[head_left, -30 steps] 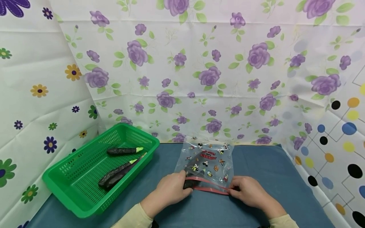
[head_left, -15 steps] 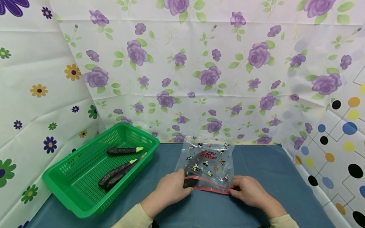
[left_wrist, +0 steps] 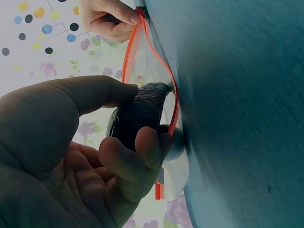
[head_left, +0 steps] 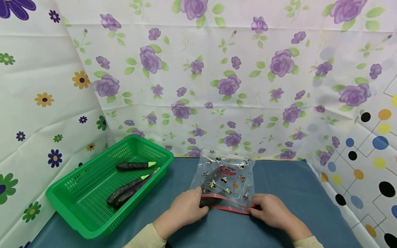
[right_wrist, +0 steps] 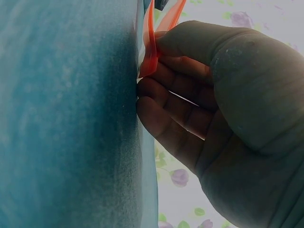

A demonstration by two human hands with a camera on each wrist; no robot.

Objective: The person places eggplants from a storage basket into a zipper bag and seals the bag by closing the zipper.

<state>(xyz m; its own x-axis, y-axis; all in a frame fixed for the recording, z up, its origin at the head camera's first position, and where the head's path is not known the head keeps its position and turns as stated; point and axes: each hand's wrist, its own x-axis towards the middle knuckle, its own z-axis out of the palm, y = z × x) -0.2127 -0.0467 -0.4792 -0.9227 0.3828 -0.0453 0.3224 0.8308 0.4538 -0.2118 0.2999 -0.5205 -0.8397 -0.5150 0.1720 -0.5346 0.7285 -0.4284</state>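
Note:
A clear zip bag (head_left: pixel 229 186) printed with small cartoon figures lies flat, its red-edged mouth toward me and parted. My left hand (head_left: pixel 186 208) grips a dark, wrinkled eggplant (left_wrist: pixel 140 111) between thumb and fingers, at the left part of the mouth. The eggplant's narrow far end reaches in between the red zip edges (left_wrist: pixel 173 85). Behind the fingers, another dark rounded shape (left_wrist: pixel 176 144) shows at the bag. My right hand (head_left: pixel 271 210) pinches the right corner of the mouth, thumb on the red strip (right_wrist: pixel 151 52).
A green perforated basket (head_left: pixel 77 225) stands at the left, tilted across the table. In it lie one eggplant (head_left: pixel 131 165) at the back and two side by side, the front one (head_left: pixel 127 189) with a green stem. Blue cloth (head_left: pixel 288 182) covers the table; flowered sheets (head_left: pixel 198 86) rise behind.
The head view has tilted slightly. Both hands, the bag and the basket keep almost the same places; the eggplant at the bag's mouth has shifted only a little.

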